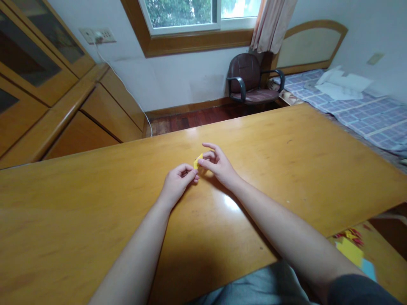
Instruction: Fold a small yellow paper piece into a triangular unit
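A small piece of folded yellow paper (198,160) is held up between my two hands, over the middle of the wooden table (104,203). My left hand (181,180) pinches its lower end between thumb and fingers. Gripping its upper right side, my right hand (218,163) has the thumb in front, with the index finger raised and apart from the paper. The fingers partly cover the paper, so its full shape is hidden.
At lower right, a lower surface holds yellow paper sheets (350,251), a light blue sheet (369,269) and small red and yellow pieces (352,236). Beyond the table stand an office chair (244,78), a bed (365,110) and a wooden cabinet (95,110).
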Demonstrator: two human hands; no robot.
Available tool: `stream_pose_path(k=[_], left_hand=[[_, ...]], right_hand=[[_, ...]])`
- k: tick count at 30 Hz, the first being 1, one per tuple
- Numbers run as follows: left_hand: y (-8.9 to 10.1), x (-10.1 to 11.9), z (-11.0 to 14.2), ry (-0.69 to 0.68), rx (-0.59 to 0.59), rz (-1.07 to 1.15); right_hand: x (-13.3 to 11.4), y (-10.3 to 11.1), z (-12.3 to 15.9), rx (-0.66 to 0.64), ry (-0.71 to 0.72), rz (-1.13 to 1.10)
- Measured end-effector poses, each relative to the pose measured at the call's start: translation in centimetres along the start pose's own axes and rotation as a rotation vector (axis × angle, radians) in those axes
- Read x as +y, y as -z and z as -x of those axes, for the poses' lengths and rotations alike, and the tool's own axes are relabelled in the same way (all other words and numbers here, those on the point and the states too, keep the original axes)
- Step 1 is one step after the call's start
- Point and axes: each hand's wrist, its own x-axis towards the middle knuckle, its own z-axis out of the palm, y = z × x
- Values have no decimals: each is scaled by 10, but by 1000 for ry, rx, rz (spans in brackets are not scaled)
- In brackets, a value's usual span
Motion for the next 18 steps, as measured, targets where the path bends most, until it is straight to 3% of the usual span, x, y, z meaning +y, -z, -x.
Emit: stream_pose_path(k=[6, 14, 18], left_hand=[[0, -3, 0, -9, -5, -37], [4, -10, -4, -82, 179, 125], [3, -8, -3, -96, 178, 181]], right_hand=[[1, 2, 0, 0, 2, 57], [-2, 2, 4, -6, -46, 152], [-3, 1, 5, -5, -67, 146]])
